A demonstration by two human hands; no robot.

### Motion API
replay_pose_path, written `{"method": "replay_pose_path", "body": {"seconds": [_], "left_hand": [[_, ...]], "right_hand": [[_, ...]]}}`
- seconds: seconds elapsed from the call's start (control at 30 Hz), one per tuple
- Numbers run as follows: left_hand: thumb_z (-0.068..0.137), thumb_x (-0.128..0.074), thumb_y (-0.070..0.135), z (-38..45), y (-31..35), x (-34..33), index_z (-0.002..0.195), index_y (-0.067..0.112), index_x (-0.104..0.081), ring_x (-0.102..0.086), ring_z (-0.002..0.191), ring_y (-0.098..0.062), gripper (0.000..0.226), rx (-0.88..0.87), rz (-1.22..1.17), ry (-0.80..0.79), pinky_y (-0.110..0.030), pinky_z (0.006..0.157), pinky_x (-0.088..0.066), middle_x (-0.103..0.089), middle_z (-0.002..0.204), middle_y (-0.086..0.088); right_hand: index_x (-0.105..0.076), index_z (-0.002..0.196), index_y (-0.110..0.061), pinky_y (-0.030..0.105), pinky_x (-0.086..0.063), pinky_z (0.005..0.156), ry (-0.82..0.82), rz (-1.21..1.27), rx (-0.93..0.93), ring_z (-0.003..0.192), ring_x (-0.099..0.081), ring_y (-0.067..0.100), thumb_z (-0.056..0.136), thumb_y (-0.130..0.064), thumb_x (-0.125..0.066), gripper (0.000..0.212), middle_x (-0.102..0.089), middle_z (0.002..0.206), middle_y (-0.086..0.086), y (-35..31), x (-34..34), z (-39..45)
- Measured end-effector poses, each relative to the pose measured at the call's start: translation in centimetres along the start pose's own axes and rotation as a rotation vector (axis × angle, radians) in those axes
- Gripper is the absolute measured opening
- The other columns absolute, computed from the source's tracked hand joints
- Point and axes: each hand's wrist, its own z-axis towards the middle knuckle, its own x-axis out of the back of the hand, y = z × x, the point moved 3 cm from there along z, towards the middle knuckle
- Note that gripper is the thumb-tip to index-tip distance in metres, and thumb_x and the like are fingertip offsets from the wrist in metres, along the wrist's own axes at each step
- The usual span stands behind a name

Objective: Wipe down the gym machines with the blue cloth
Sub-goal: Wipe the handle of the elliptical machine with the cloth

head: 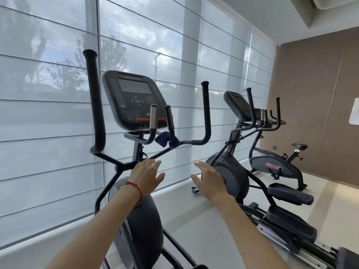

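Above and ahead of both raised hands: blue cloth [167, 141], draped over the near elliptical's [136, 101] centre handlebar; left hand [148, 174] slightly nearer than right hand [208, 179], both empty, fingers spread.

Cloth: I see the blue cloth [167, 141] draped over the near elliptical [136, 105] below its console.
Hands: my left hand [147, 174] and right hand [208, 180] hover open, empty, below it.
Beyond: second elliptical [233, 171], exercise bike [275, 166].

No legible text on consoles [134, 98], bike decal [271, 165] or wall notice [354, 111].
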Motion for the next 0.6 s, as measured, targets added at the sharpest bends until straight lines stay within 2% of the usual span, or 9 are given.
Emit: {"method": "replay_pose_path", "body": {"seconds": [0.33, 0.6], "left_hand": [[0.096, -0.041, 0.040, 7.6, -1.7, -3.6, 0.138, 0.014, -0.039, -0.041, 0.122, -0.018, 0.050, -0.005, -0.009, 0.064, -0.031, 0.104, -0.031, -0.047, 0.133, -0.003], [0.095, -0.044, 0.038, 12.4, -2.7, -6.6, 0.138, 0.011, -0.039, -0.040, 0.122, -0.020, 0.051, 0.007, -0.046, 0.069, -0.031, 0.103, -0.029, -0.048, 0.132, -0.005]], "right_hand": [[-0.037, 0.139, -0.017, 0.032, -0.025, 0.111, 0.006, 0.004, 0.023, 0.137, -0.028, 0.016, 0.094, -0.029, -0.048, 0.048, -0.034, 0.148, 0.002, 2.9, -2.4, 7.6], [-0.037, 0.140, -0.018, 0.031, -0.025, 0.110, 0.018, 0.021, 0.032, 0.136, -0.029, 0.015, 0.094, -0.028, -0.049, 0.048, -0.035, 0.147, 0.001, 5.4, -4.2, 12.8]]}}
